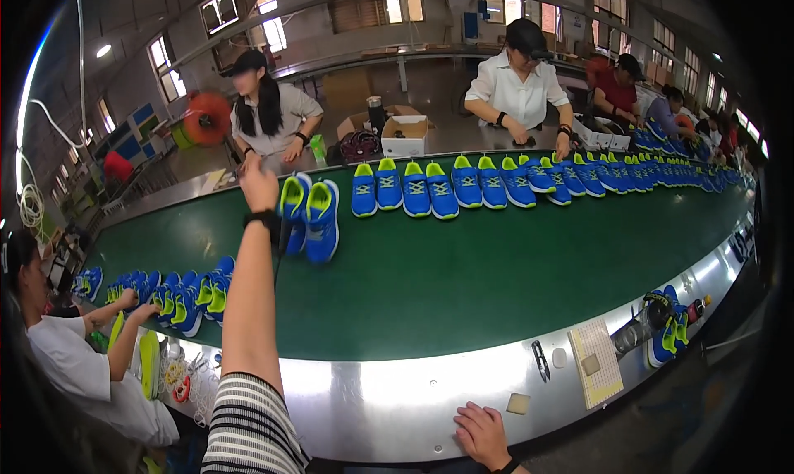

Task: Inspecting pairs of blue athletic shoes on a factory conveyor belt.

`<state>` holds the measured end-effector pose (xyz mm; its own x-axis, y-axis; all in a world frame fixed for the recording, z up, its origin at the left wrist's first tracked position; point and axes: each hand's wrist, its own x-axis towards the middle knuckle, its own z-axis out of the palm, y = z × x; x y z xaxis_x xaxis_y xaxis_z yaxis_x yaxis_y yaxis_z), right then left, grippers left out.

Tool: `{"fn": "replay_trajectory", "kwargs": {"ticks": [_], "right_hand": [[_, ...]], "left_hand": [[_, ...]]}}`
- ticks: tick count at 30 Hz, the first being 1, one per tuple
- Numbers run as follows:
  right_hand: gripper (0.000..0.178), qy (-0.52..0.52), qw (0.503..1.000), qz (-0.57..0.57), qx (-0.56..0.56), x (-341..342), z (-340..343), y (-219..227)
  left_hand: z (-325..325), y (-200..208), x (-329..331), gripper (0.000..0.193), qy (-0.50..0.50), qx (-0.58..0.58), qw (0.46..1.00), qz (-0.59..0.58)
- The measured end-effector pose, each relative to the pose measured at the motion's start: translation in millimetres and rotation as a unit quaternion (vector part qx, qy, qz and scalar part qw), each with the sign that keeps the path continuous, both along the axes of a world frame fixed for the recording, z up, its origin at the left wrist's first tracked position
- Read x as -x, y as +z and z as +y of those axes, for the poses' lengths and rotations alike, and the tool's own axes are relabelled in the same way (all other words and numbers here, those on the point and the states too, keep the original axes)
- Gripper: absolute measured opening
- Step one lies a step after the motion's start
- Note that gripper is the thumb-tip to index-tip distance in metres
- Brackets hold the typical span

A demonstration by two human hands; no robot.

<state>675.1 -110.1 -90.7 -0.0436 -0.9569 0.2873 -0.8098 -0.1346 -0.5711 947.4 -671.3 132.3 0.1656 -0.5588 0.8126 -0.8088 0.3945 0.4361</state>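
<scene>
My left arm, in a black and white striped sleeve, stretches across the green conveyor belt [463,280]. My left hand [260,191] is at the belt's far side, close to the hand of a person opposite; its fingers are too foreshortened to show whether they hold anything. Just right of my wrist is a pair of blue sneakers [321,226] with lime green linings, slightly blurred and partly behind my arm. My right hand [482,434] lies open on the metal table edge [364,408], fingers a little apart and holding nothing. Near its fingertips sits a small beige square pad [518,404].
A long row of blue sneakers [467,183] lines the belt's far edge. More sneakers [178,300] stand at left, beside a co-worker's hands. A snipping tool [541,361], a yellowish card [597,362], a bottle [635,332] and shoes [664,342] are at right. Several people work across the belt.
</scene>
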Motion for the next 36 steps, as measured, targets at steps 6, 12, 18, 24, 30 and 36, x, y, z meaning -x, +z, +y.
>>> {"fn": "replay_trajectory", "kwargs": {"ticks": [6, 12, 18, 24, 30, 36], "right_hand": [[0.023, -0.011, 1.0, 0.003, -0.012, -5.2, -4.7, 0.7], [0.026, -0.006, 0.999, 0.048, -0.018, -14.6, -8.5, -0.1], [0.029, 0.007, 0.995, 0.098, -0.023, -15.0, -15.7, 5.0], [0.028, -0.044, 0.994, 0.104, -0.017, -14.7, -4.3, 3.7], [0.027, -0.045, 0.997, 0.054, 0.015, -15.5, 2.3, -3.8], [0.027, -0.009, 0.998, 0.033, 0.053, -14.7, 9.6, -6.6]], "left_hand": [[59.0, -39.7, -27.1, 0.017, -0.128, 0.052, 0.982, -0.131], [102.8, -163.8, -185.8, 0.032, -0.021, -0.207, 0.963, -0.169], [72.5, -223.7, -309.2, 0.099, 0.147, -0.459, 0.817, -0.317], [71.0, -250.4, -314.2, 0.081, 0.157, -0.514, 0.725, -0.431], [113.6, -212.1, -266.4, 0.086, 0.216, -0.283, 0.778, -0.518], [198.5, -135.4, -163.1, 0.11, 0.128, -0.245, 0.812, -0.514]]}}
